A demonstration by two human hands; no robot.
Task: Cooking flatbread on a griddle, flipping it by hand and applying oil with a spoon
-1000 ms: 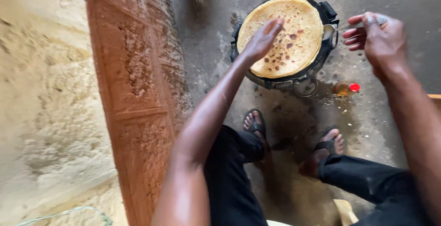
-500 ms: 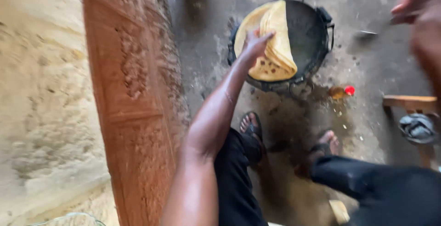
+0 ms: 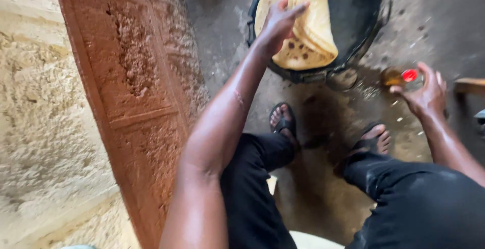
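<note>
One round, golden-brown flatbread (image 3: 308, 31), speckled with dark toasted spots, is seen folded over on itself in the left half of a wide, black, round metal pan (image 3: 361, 11). Its upper flap is doubled back, so that the spotted underside is shown along the near edge, and the right half of the pan's dark surface is left bare. The left hand (image 3: 278, 21) is laid on the flatbread at the fold, with the fingers stretched out flat and the fingertips pressed onto the upper flap; nothing is clasped in it. The pan is set on a dark stand on the stained grey concrete floor (image 3: 444, 21).

Just beside the pan, at its lower right, a small amber bottle with a red cap (image 3: 399, 75) is lying on the floor. The right hand (image 3: 424, 95) is held close by it, fingers spread and loosely curled, with the fingertips at or almost at the red cap; whether the bottle is actually touched cannot be told, and it is not gripped.

Two feet in black sandals (image 3: 284, 120) are planted on the floor below the pan, and black trousers (image 3: 414, 203) are worn on the legs. At the left, a rough, reddish-brown carved wooden board (image 3: 136, 102) is leaned against a coarse sandy-yellow wall (image 3: 40, 102)
</note>
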